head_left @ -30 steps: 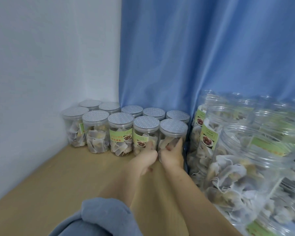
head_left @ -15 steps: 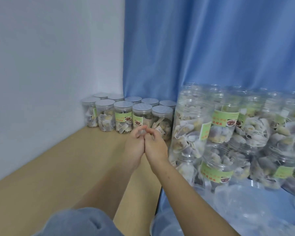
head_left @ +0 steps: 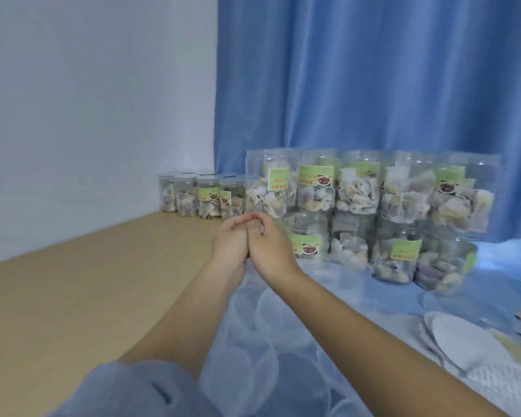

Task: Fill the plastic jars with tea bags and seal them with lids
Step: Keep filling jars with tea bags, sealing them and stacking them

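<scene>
Blue sleeve point(head_left: 139, 389) sits nearest, at the bottom edge, and beyond it both my forearms reach out over the seam where the wooden bench point(head_left: 73, 296) meets a clear plastic sheet over pale blue cloth point(head_left: 268, 341). Taking the open jars as my landmark, a stack of white lids point(head_left: 463, 338) lies on the near side of them, to my right, unused.

My left hand point(head_left: 233, 248) and right hand point(head_left: 269, 249) are pressed side by side just in front of the open jars, fingers point(head_left: 254, 218) loosely curled with the tips meeting. They hold nothing that I can see; motion blur hides whether something small is pinched there.

The open jars point(head_left: 358, 206) are stacked in 2 tiers, with green labels, all showing tea bags inside. None that I can see wears a lid, though the blur makes the rims hard to read. Left of that stack and further back, against the white wall point(head_left: 88, 100) and the blue curtain point(head_left: 373, 70), stands the row of sealed jars point(head_left: 202, 197); I count 4 in front, more hidden behind.

I judge the filling largely done and the sealing only partly so: the stacked jars are waiting for lids, which is most of the remaining work.
</scene>
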`<action>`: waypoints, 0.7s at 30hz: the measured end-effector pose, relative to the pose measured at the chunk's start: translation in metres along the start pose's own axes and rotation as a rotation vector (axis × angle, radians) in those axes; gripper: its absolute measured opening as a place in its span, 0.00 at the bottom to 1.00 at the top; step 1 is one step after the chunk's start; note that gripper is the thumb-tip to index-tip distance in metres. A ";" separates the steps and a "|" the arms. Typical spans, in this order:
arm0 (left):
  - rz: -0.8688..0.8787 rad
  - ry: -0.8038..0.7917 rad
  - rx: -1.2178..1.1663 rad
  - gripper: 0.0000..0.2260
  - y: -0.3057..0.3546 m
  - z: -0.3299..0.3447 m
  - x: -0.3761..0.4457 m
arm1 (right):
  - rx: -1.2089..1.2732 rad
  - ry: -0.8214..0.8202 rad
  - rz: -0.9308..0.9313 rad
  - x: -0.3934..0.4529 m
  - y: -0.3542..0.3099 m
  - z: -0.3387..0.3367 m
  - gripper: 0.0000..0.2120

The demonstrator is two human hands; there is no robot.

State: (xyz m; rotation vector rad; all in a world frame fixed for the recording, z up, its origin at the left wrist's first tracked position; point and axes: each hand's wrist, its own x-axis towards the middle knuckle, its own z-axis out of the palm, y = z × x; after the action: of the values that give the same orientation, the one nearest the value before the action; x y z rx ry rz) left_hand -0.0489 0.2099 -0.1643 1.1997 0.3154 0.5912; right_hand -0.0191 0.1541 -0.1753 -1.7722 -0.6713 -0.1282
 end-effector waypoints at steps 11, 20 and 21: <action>-0.010 -0.080 -0.038 0.15 -0.005 0.086 -0.174 | -0.270 -0.002 -0.150 -0.131 -0.041 -0.152 0.18; 0.024 -0.180 0.076 0.16 -0.023 0.129 -0.190 | -0.219 0.125 -0.074 -0.148 -0.019 -0.200 0.17; 0.041 -0.205 0.111 0.17 -0.027 0.133 -0.185 | -0.205 0.135 -0.062 -0.145 -0.011 -0.205 0.18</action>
State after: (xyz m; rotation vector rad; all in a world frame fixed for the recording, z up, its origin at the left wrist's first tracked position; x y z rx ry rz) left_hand -0.1215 -0.0081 -0.1578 1.3643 0.1516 0.4858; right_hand -0.0931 -0.0853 -0.1616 -1.9190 -0.6336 -0.3665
